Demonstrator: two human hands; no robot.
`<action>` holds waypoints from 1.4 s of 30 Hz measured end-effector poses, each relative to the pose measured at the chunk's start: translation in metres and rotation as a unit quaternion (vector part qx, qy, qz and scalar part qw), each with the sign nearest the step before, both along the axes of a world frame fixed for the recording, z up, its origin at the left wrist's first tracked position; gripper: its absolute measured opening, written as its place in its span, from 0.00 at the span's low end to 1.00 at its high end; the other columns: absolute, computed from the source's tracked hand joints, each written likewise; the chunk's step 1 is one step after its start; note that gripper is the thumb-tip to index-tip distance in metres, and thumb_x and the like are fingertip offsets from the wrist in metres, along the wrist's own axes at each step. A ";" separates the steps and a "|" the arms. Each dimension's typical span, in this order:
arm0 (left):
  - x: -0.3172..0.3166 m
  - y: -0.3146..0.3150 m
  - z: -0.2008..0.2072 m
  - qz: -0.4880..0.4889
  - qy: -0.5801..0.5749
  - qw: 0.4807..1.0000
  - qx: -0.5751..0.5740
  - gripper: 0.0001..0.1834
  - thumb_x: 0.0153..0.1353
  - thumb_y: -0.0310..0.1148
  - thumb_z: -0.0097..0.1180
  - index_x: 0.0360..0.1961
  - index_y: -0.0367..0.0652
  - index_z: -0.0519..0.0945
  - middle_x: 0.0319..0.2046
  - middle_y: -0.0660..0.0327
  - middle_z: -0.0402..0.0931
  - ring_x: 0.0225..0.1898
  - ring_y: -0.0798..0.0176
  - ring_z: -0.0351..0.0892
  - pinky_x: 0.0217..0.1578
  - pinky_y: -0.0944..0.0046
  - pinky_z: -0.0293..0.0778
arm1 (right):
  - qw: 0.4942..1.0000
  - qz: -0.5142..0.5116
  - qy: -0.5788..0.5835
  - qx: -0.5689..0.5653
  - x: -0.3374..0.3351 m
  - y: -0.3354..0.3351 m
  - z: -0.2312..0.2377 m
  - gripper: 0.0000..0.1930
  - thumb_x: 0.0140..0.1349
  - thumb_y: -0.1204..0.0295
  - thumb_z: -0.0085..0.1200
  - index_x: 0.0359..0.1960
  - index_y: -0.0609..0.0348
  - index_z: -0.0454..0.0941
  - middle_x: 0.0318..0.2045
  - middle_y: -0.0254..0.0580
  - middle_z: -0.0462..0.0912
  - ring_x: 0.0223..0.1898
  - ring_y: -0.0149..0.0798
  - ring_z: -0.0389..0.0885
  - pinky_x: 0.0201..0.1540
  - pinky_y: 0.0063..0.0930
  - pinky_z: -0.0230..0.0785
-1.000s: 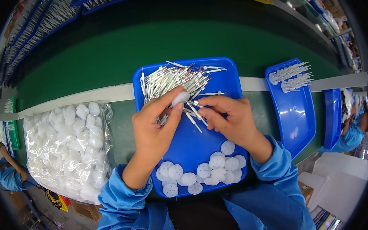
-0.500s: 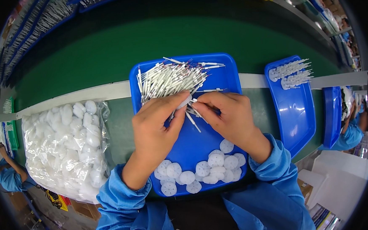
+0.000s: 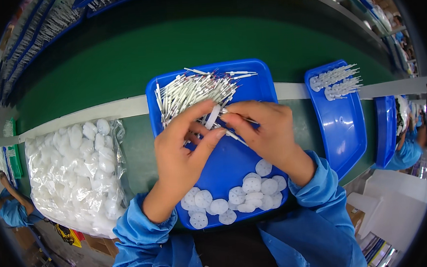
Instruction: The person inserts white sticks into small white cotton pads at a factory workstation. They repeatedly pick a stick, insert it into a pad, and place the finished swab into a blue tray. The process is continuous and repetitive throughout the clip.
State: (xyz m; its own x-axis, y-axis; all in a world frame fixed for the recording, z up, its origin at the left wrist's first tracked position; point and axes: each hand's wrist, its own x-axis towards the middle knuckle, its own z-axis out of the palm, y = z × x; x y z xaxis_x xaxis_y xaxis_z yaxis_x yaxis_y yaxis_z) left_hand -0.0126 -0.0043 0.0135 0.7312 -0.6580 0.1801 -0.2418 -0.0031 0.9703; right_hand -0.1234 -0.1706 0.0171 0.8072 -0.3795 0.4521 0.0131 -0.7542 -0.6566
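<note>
Over the blue tray, both my hands work close together. A white plastic disc, seen nearly edge-on, is between the thumb and fingers of my left hand. Thumb and forefinger of my right hand are pinched at the disc's right side on a thin white stick, mostly hidden by the fingertips. Behind my hands lies a heap of thin white sticks with dark reddish tips. Loose white discs with small holes lie along the tray's near edge.
A clear bag of white discs stands left of the tray. To the right, a smaller blue tray holds rows of discs with sticks standing on them. More filled trays line the far left. Other people in blue sleeves work at both sides.
My left thumb and forefinger have spread further apart, and the disc now shows more upright between them. My right hand stays beside it, still pinched. The view has shifted slightly.
</note>
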 end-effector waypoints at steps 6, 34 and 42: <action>0.008 0.002 0.001 -0.019 -0.098 0.995 0.000 0.26 0.54 0.23 0.80 0.56 0.46 0.89 0.51 0.61 0.87 0.46 0.62 0.84 0.40 0.65 0.80 | 0.977 0.101 -0.035 0.186 -0.002 -0.018 -0.001 0.15 0.63 0.78 0.73 0.52 0.57 0.89 0.35 0.36 0.90 0.36 0.36 0.88 0.45 0.31 0.80; 0.003 -0.001 -0.002 -0.020 -0.294 0.955 -0.038 0.29 0.46 0.20 0.80 0.54 0.41 0.89 0.53 0.54 0.87 0.50 0.49 0.86 0.51 0.55 0.80 | 0.896 0.161 0.003 0.413 -0.010 -0.005 -0.007 0.14 0.70 0.83 0.66 0.54 0.61 0.78 0.41 0.34 0.87 0.43 0.26 0.87 0.50 0.26 0.82; 0.014 0.007 -0.004 0.001 -0.179 0.981 -0.073 0.21 0.63 0.27 0.74 0.58 0.40 0.90 0.55 0.57 0.84 0.46 0.61 0.83 0.42 0.64 0.81 | 0.994 0.046 0.074 0.073 -0.012 -0.011 0.016 0.09 0.66 0.70 0.72 0.36 0.55 0.82 0.28 0.37 0.86 0.32 0.35 0.89 0.37 0.30 0.79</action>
State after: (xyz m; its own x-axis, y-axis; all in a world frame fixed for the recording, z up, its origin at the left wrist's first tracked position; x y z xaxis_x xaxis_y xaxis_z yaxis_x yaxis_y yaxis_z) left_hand 0.0010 0.0029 0.0096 0.6053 -0.6043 0.5181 -0.5669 0.1296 0.8135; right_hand -0.1350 -0.1815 0.0333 0.8951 -0.3533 0.2720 -0.0263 -0.6507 -0.7588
